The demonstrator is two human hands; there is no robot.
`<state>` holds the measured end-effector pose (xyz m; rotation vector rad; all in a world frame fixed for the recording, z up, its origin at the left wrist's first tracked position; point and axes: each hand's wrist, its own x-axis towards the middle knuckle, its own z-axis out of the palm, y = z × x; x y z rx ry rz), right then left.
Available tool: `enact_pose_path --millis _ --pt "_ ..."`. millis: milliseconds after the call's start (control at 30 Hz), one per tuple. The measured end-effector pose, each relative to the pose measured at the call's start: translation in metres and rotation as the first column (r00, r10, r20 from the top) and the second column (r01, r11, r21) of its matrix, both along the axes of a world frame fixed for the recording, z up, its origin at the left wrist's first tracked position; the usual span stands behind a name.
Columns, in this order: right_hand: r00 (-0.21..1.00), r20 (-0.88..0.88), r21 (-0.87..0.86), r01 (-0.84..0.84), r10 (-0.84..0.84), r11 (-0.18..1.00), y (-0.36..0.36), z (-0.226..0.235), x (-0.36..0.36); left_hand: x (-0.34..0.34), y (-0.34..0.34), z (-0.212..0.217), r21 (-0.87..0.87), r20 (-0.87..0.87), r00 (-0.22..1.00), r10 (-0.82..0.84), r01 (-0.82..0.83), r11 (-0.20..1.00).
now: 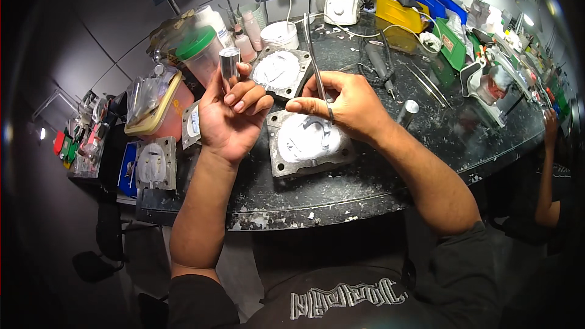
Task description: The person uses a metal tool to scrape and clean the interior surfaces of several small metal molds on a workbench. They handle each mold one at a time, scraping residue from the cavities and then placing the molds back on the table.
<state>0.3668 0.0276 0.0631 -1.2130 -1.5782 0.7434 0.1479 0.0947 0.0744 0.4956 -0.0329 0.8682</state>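
Observation:
My left hand [230,125] is raised over the bench and closed around a shiny metal cylinder [230,63], held upright between thumb and fingers. In my right hand [356,102] is a long thin metal tool [312,52], its shaft rising past the fingers and its lower end pointing down. Just below that end lies a square metal flask half [280,167] filled with white plaster, which has a curved impression. Whether the tool's tip touches the plaster I cannot tell. A second plaster-filled flask half [292,89] sits behind it.
Another metal cylinder [409,111] stands by my right forearm. A handpiece [379,64] and tweezers [429,85] lie beyond. More flask parts [168,176], a tub [177,113] and a green-lidded jar [195,42] are left. Yellow bins [399,12] stand behind; another person's arm [547,170] shows right.

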Motion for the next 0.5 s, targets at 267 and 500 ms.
enact_pose_path --millis 267,500 --pt "0.997 0.078 -0.056 0.008 -0.004 0.998 -0.003 0.006 -0.001 0.000 -0.001 0.000 0.003 0.053 0.998 -0.016 0.016 1.000" --pt "0.994 0.103 0.086 0.039 -0.048 0.996 0.000 0.001 -0.001 -0.002 0.003 -0.004 0.073 0.049 0.998 -0.031 0.028 0.997"
